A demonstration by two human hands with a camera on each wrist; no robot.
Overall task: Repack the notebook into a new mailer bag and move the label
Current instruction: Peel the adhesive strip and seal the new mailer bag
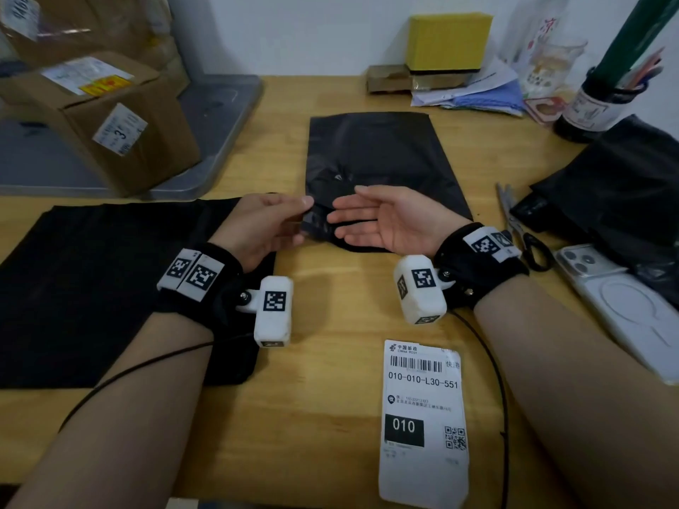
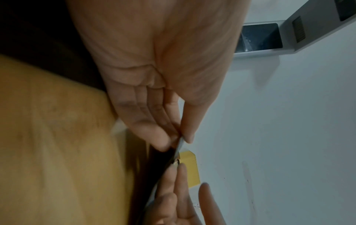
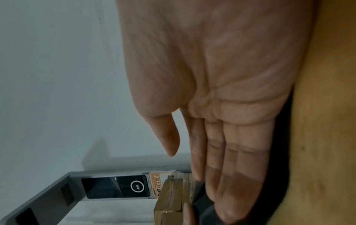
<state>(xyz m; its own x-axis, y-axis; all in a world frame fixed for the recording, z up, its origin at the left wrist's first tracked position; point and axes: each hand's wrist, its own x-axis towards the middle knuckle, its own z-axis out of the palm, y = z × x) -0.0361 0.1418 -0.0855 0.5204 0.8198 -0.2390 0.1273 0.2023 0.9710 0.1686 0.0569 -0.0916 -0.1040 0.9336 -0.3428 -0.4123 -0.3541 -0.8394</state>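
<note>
**Left hand pinches the mailer's near edge; right hand lies open beside it**

In the head view the flat black plastic mailer bag [image 1: 382,167] lies at the middle of the wooden table [image 1: 330,398], reaching from the hands toward twelve o'clock. Its near edge is lifted at the left hand [image 1: 262,229], whose thumb and fingers pinch the film; the left wrist view shows the thin dark edge [image 2: 178,146] caught between thumb and fingertips. The right hand [image 1: 385,224], at three o'clock of the left, is held palm up with fingers straight and gripping nothing, its fingertips at the same edge. Whether they touch the film I cannot tell.

The bag is matt black, rectangular, and creased near the lifted end. A second black flat sheet or bag [image 1: 92,288] lies at nine o'clock under the left forearm; whether it holds the notebook cannot be told. The white rectangular shipping label [image 1: 424,420], with a barcode, a black "010" block and a QR code, lies flat at six o'clock of the hands, apart from both.

By count: two hands, one label, two flat black pieces on the table, and crumpled black plastic [image 1: 624,185] at three o'clock. Also one pair of scissors [image 1: 514,222], one white phone [image 1: 621,303], and one brown cardboard box [image 1: 110,119] at ten o'clock.
</note>
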